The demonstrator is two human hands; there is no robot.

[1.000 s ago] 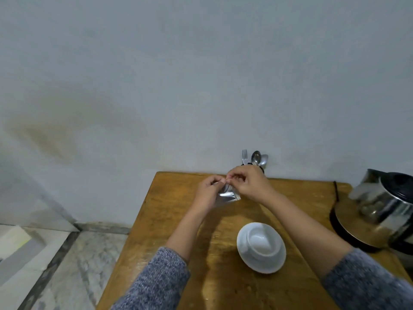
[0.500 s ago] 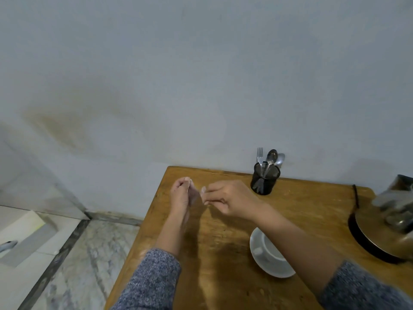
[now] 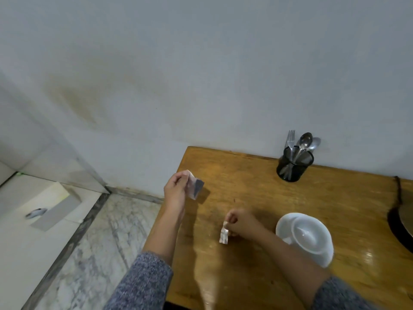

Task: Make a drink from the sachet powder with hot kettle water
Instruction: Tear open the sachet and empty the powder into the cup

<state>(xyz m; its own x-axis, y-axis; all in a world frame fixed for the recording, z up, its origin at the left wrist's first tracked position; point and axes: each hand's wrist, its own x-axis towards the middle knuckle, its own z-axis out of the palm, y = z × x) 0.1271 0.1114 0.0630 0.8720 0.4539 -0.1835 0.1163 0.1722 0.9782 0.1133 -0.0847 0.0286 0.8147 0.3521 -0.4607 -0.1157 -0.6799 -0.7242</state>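
My left hand holds the silver sachet upright over the table's left edge. My right hand pinches a small torn-off strip of the sachet just above the wooden table. A white cup stands on a white saucer right of my right hand. Only the dark base edge of the kettle shows at the right border.
A black mesh holder with a fork and spoons stands at the back of the table against the wall. The table's left edge drops to a marble floor. A pale box lies on the floor at left.
My hands have pulled apart: the left keeps the sachet near the table's left edge, the right has come down toward the cup with the torn strip. The view has swung left.
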